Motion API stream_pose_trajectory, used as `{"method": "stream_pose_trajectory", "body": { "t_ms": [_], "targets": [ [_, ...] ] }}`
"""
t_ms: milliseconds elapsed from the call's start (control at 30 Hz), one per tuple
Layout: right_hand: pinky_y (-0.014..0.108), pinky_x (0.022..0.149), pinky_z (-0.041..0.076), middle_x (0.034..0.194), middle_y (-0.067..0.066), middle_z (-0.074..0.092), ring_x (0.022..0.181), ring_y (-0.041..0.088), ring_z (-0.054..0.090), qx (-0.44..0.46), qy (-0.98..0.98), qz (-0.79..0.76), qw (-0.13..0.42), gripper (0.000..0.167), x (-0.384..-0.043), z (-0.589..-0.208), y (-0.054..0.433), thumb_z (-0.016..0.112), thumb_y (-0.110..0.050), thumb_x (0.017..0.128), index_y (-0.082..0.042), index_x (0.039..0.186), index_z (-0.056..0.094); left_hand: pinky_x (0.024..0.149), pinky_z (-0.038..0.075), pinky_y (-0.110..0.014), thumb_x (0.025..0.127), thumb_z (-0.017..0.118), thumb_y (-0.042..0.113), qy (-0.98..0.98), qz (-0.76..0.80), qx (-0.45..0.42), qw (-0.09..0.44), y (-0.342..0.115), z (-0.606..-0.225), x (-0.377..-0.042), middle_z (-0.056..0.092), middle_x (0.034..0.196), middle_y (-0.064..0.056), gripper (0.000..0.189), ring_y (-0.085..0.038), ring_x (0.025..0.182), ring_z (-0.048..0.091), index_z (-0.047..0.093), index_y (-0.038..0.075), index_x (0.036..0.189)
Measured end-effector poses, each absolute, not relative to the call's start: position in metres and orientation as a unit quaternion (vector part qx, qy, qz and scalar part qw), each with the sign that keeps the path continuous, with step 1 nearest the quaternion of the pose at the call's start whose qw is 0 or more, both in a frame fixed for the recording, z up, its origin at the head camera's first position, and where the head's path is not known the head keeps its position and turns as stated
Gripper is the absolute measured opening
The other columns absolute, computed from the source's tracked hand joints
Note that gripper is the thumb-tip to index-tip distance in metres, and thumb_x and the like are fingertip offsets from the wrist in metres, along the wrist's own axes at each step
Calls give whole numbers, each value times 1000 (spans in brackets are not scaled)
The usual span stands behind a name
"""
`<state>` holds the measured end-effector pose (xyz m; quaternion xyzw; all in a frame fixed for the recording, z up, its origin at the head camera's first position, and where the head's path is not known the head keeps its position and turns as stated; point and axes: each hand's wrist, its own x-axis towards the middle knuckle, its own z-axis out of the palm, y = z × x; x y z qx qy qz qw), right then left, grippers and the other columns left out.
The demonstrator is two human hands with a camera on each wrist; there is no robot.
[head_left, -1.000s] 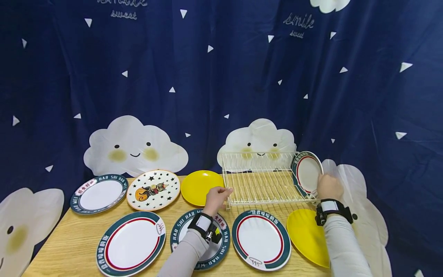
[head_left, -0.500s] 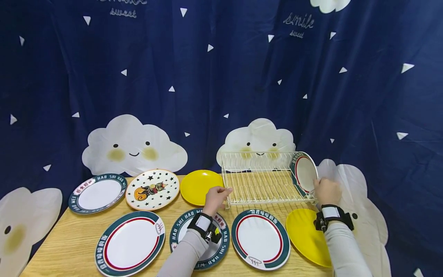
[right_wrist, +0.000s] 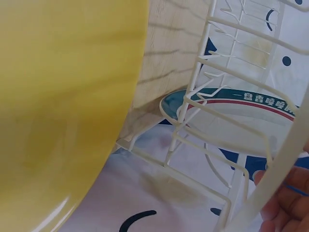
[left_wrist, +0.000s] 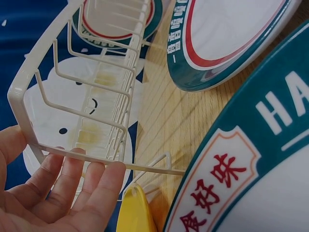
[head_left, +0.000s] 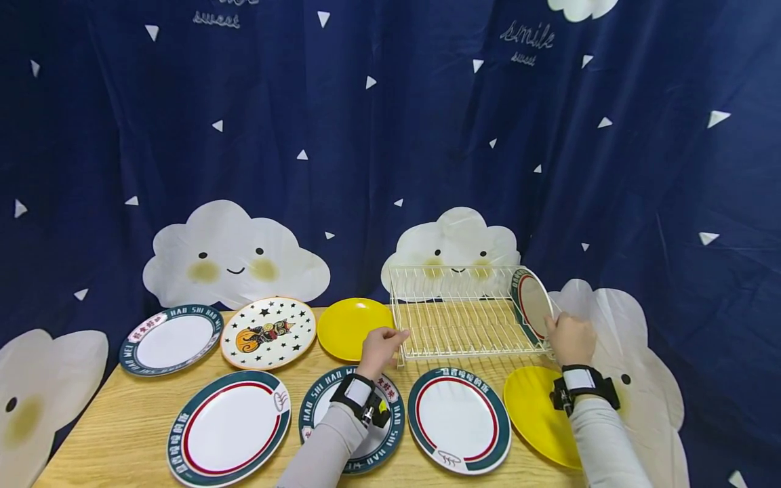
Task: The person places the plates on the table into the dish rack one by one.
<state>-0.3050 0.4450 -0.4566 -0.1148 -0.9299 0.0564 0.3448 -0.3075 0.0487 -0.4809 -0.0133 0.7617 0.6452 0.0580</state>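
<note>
- Pinching the plate (head_left: 535, 305) by its near rim, it seems, with my right hand (head_left: 572, 339); fingers curled there, thumb mostly hidden behind the rack's end frame in the right wrist view.
- Plate on edge at the rack's right end, slightly aslant between wires; likely my hold keeps it from tipping.
- Left hand (head_left: 378, 349) gripping the rack (head_left: 464, 354) at its other end, fingers hooked behind the bar; probably to steady a light frame against the push from the right.
- Hands at opposite ends, so neither blocks the slots between.
- Yellow dish (head_left: 539, 413) flat below my right wrist, lettered dish (head_left: 314, 407) under my left wrist, ringed dish (head_left: 460, 423) between them: a front row, likely for short reach.
- Farther left, oval dish (head_left: 234, 427) in front; cat dish (head_left: 268, 332) and corner dish (head_left: 173, 339) behind. Back yellow (head_left: 354, 329) just beside the rack's left end.
- All face up and spread over the table (head_left: 140, 420), presumably so each rim can be picked singly.
</note>
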Motion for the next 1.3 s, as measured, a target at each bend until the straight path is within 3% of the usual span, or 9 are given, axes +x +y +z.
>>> {"method": "stream_pose_trajectory", "body": {
  "t_ms": [167,300,500,800,933,1100,1300],
  "targets": [
    [49,53,43,69,27,60,63,42,59,-149,-935,113,302,40,-293,-447,437,62,-28,94,11,84,59,75,60,-43,91,66,38,755,653,-12,52,48,-482,-307,66,99,-12,40,-25,90,61,68,2,109],
    [47,57,44,80,29,62,71,42,60,-183,-920,164,305,40,-282,-439,433,55,-30,98,9,93,59,75,60,-42,92,66,35,752,657,-17,53,48,-483,-307,65,99,-12,37,-27,91,61,68,1,108],
    [37,57,36,76,21,54,70,35,52,-239,-893,225,307,40,-271,-440,434,46,-33,101,4,89,54,76,60,-41,91,67,38,749,660,-22,55,47,-484,-307,66,100,-12,40,-25,90,61,68,2,109],
    [37,54,34,75,22,52,70,35,49,-318,-872,290,234,46,-263,-466,447,39,-32,101,9,90,55,78,59,-44,90,68,42,748,661,-16,57,47,-484,-307,66,102,-12,43,-22,89,61,69,3,108],
    [37,54,34,76,25,53,71,36,48,-338,-855,315,237,46,-265,-470,449,38,-27,100,14,96,59,77,60,-43,90,68,41,747,662,-17,56,47,-484,-306,66,101,-12,42,-22,90,61,69,4,108],
    [37,56,32,72,22,50,73,35,45,-372,-814,377,237,47,-266,-475,451,40,-29,97,13,87,61,78,60,-42,90,68,40,744,665,-24,57,47,-484,-306,66,102,-12,40,-23,91,61,69,4,108],
    [35,58,34,81,27,54,83,38,46,-387,-783,419,248,48,-268,-479,453,44,-29,95,16,89,62,79,59,-43,89,68,43,745,665,-25,49,51,-483,-306,67,103,-11,43,-20,89,60,70,4,107]
  ]
}}
